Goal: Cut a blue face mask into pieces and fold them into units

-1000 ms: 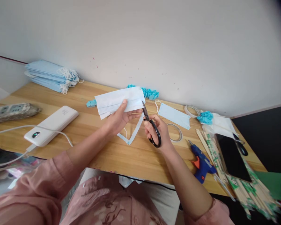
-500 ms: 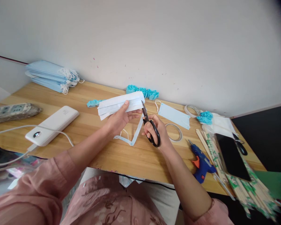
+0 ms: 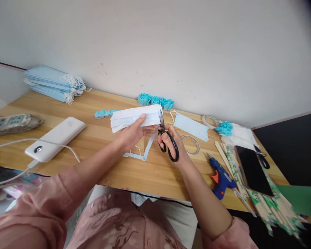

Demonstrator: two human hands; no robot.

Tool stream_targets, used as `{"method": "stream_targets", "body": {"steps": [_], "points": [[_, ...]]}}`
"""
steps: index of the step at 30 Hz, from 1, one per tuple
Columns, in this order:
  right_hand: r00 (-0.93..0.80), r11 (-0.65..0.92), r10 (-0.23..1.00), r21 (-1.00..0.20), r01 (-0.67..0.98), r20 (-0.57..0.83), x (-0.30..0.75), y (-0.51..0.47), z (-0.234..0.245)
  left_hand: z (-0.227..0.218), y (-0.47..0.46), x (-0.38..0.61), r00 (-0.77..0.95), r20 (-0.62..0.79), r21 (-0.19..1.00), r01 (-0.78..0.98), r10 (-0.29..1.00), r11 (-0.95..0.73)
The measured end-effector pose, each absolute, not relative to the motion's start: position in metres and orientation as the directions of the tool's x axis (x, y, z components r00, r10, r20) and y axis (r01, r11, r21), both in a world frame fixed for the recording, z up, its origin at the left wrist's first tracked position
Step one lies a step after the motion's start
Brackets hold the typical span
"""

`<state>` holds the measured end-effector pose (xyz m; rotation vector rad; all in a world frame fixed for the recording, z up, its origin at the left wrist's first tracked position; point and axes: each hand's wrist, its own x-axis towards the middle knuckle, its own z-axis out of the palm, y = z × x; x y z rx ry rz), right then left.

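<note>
My left hand (image 3: 134, 131) grips a pale, pleated face mask (image 3: 134, 116), thumb on top and fingers beneath. In my right hand (image 3: 172, 140) is a pair of black-handled scissors (image 3: 174, 148), its blades spread around the mask's right end. Cut-off light blue strips (image 3: 134, 156) with a white ear loop lie on the table below my hands. Behind the mask rests a row of turquoise folded flowers (image 3: 155, 100). A twisted turquoise strip (image 3: 103, 113) lies just left of the mask. To the right is a flat blue mask (image 3: 191, 126) with one ear loop showing.
A stack of blue masks (image 3: 52, 83) sits at the back left. A white power bank (image 3: 55, 140) with a cable and a power strip (image 3: 14, 124) lie left. On the right are tape rolls (image 3: 191, 144), a blue glue gun (image 3: 221, 178), a phone (image 3: 252, 171) and wrapped chopsticks (image 3: 266, 207).
The scissors have turned more upright, and their blades now straddle the mask's right end. The mask has shifted slightly right and down. The whole view has moved a little.
</note>
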<state>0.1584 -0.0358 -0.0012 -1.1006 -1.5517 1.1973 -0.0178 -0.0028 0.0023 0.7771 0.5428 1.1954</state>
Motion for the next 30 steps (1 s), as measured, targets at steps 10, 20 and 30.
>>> {"method": "stream_targets", "body": {"steps": [10, 20, 30], "points": [[-0.175, 0.12, 0.979, -0.99, 0.069, 0.107, 0.154, -0.036, 0.005, -0.002, -0.008, -0.011, 0.286, 0.016, 0.801, -0.578, 0.958, 0.16], [-0.159, 0.14, 0.978, -0.989, 0.038, 0.133, 0.152, -0.038, 0.008, -0.002, -0.009, -0.01, 0.317, 0.013, 0.798, -0.574, 0.948, 0.181], [-0.131, 0.138, 0.983, -0.989, 0.05, 0.131, 0.15, -0.038, 0.008, -0.003, -0.009, -0.009, 0.314, -0.004, 0.795, -0.575, 0.949, 0.194]]}}
